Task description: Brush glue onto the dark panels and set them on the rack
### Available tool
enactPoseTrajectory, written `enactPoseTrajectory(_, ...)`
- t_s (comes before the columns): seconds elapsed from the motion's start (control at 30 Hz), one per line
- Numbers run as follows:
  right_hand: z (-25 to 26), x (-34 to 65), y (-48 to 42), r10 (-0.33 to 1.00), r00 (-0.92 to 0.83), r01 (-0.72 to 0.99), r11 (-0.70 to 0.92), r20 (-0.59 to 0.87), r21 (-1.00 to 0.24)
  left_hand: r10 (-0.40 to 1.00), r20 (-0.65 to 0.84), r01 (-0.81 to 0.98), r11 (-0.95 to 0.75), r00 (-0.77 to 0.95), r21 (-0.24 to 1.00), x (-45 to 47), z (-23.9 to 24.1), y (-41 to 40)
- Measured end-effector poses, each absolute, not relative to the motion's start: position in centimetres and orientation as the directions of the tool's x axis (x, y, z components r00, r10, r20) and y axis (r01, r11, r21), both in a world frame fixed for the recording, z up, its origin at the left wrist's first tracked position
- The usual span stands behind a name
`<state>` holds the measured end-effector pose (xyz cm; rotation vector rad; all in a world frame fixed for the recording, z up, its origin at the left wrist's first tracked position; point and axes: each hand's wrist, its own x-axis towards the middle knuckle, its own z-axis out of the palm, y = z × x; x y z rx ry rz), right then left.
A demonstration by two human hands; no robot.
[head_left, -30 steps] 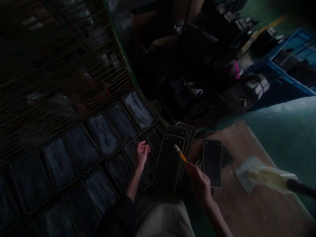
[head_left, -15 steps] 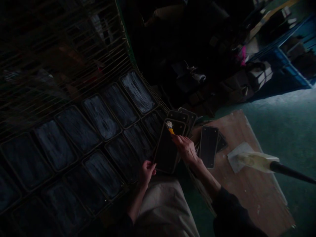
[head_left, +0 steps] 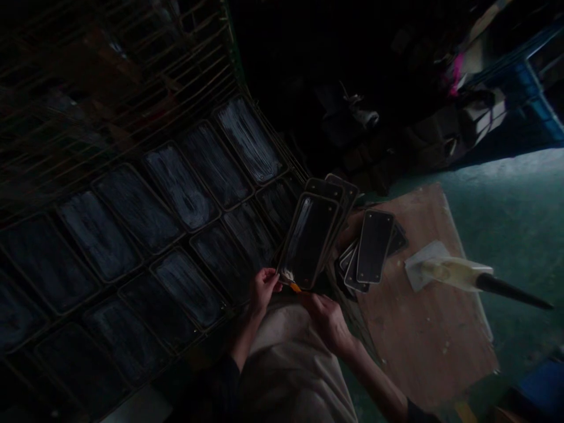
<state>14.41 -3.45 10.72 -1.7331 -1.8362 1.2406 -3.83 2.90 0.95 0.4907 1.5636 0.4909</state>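
My right hand point(head_left: 326, 320) is closed on a brush with an orange handle point(head_left: 295, 287). Its pale bristles point(head_left: 287, 275) touch the near left corner of a dark rectangular plate point(head_left: 311, 241) with rounded corners and small corner dots. A whitish wet streak runs down the plate's left side. Fingers of my left hand point(head_left: 264, 289) pinch that plate's lower left edge. Beneath and behind it lie more dark plates point(head_left: 348, 191), fanned out.
To the left, rows of dark plates with whitish smears point(head_left: 249, 141) lie on a wire rack point(head_left: 207, 73). A wooden board point(head_left: 409, 335) on the right bears a small plate stack point(head_left: 375, 247) and a pale bottle with a dark nozzle point(head_left: 453, 273). A blue crate point(head_left: 524, 100) stands far right.
My right hand has drawn the brush from the plate's far end down to its near left corner, leaving a whitish streak. My left hand stays at the plate's edge. The view has shifted slightly.
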Motion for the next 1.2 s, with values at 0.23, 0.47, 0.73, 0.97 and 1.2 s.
enactPoseTrajectory(0.23, 9.5, 19.3, 0.9, 0.886, -0.043, 0.422, -0.402, -0.461, -0.813, 0.598, -0.801, 0.15, 0.789, 0.034, 0.596, -4.0, 1.5, 3.3)
enactPoseTrajectory(0.47, 9.9, 24.2, 8.2, 0.995, 0.095, 0.71, -0.092, -0.035, -0.698, 0.618, -0.786, 0.16, 0.775, 0.013, 0.612, -3.7, 0.7, 3.0)
enactPoseTrajectory(0.73, 8.9, 22.7, 9.1, 0.979, -0.206, 0.835, 0.177, 0.003, -0.522, 0.6, -0.799, 0.125, 0.796, -0.037, 0.592, -3.3, 0.9, 2.9)
enactPoseTrajectory(0.97, 10.8, 18.4, -0.9, 0.883, -0.405, 0.733, 0.158, -0.237, -0.662, 0.595, -0.803, 0.073, 0.803, -0.035, 0.591, -3.3, 1.4, 2.7)
enactPoseTrajectory(1.2, 12.4, 23.9, 4.2, 0.988, -0.095, 0.703, -0.017, -0.118, -0.711, 0.554, -0.833, 0.028, 0.832, 0.01, 0.554, -3.1, 1.3, 2.4)
